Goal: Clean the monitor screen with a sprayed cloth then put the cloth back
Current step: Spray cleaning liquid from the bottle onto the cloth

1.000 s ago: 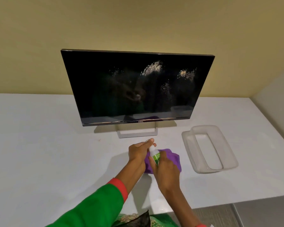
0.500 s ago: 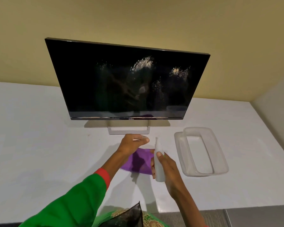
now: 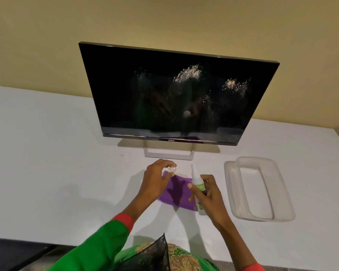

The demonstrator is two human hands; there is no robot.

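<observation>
On a white table [image 3: 47,153], seen from the head camera, a purple cloth [image 3: 176,190] lies flat in front of a dark, speckled monitor [image 3: 174,94], with a clear tray [image 3: 282,202] to its right. Above the cloth, the right hand [image 3: 209,196] wraps its fingers around a small spray bottle [image 3: 196,178] held upright. The left hand [image 3: 157,178] pinches a small clear cap [image 3: 173,169] between fingertips.

Just 1 head cam, looking forward and down.
It sits above the white desk [image 3: 47,153], close over both hands, facing the monitor [image 3: 174,94] and wall.
</observation>
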